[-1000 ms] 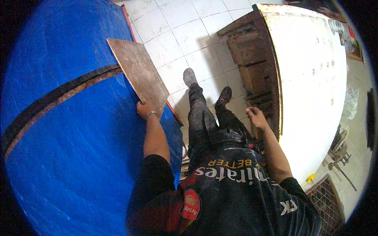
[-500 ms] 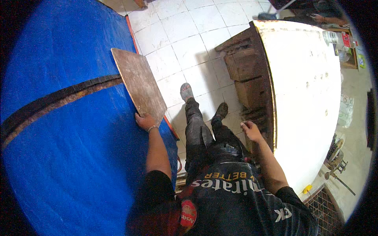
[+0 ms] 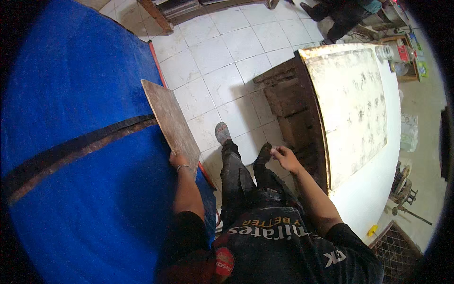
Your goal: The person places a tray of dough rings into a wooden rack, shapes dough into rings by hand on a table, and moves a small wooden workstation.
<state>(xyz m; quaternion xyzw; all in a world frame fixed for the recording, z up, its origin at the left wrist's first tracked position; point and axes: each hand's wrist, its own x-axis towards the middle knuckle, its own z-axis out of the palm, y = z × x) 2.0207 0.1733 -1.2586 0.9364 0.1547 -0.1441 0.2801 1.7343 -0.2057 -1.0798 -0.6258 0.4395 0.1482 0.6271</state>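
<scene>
A thin, worn brown board (image 3: 172, 122) stands tilted along the right side of a surface covered in blue cloth (image 3: 85, 71). My left hand (image 3: 178, 161) grips the board's near end, with its fingers bent over the edge. My right hand (image 3: 285, 159) is raised in front of my legs, left of a white-topped table (image 3: 350, 118). Its thumb and fingertips are pinched together. Anything between them is too small to make out.
A black strip (image 3: 80, 142) crosses the blue cloth. Boxes (image 3: 288, 106) sit under the white-topped table. Pale floor tiles (image 3: 217, 61) lie between the two surfaces. Another person's dark-clothed legs (image 3: 340, 19) show at the far right, near bottles (image 3: 392, 53).
My view has shifted, showing more of the far floor. The board appears narrower and more upright, still in my left hand. My right hand has moved left, away from the white-topped table.
</scene>
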